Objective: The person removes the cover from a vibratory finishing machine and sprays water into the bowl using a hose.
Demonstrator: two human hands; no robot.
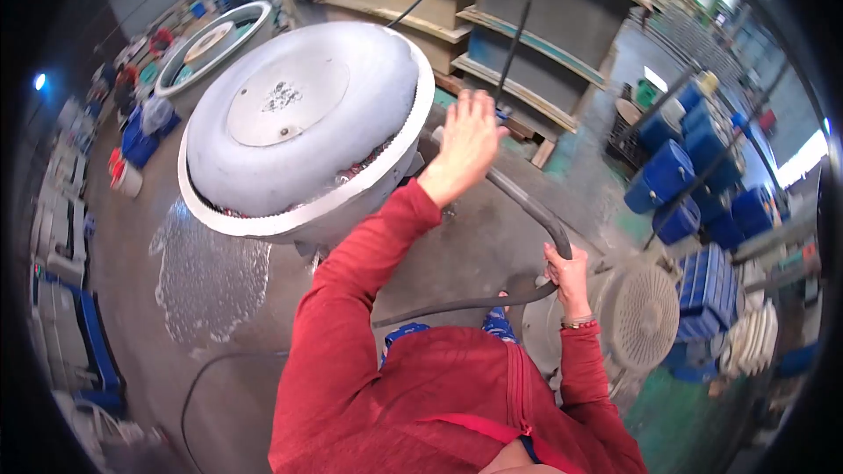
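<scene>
A thick dark hose (pixel 531 204) runs from beside the large round machine, bends at the right and goes back left in front of my body. My right hand (pixel 565 274) is wrapped round the hose at its bend. Higher up, my left hand (pixel 470 138) is spread over the hose's upper end near the machine's rim, fingers stretched out; its palm side is hidden, so contact is unclear. The round machine (pixel 303 114) has a pale domed lid with a flat disc in its centre. Small reddish pieces show in the gap under the lid's edge.
Foamy water (pixel 213 272) lies on the floor left of the machine. Blue barrels (pixel 660 177) and a blue crate (pixel 705 292) stand at the right. A round perforated cover (pixel 644 316) is beside my right arm. Large stacked tanks (pixel 549 26) stand behind, and a blue bag (pixel 140 139) lies at left.
</scene>
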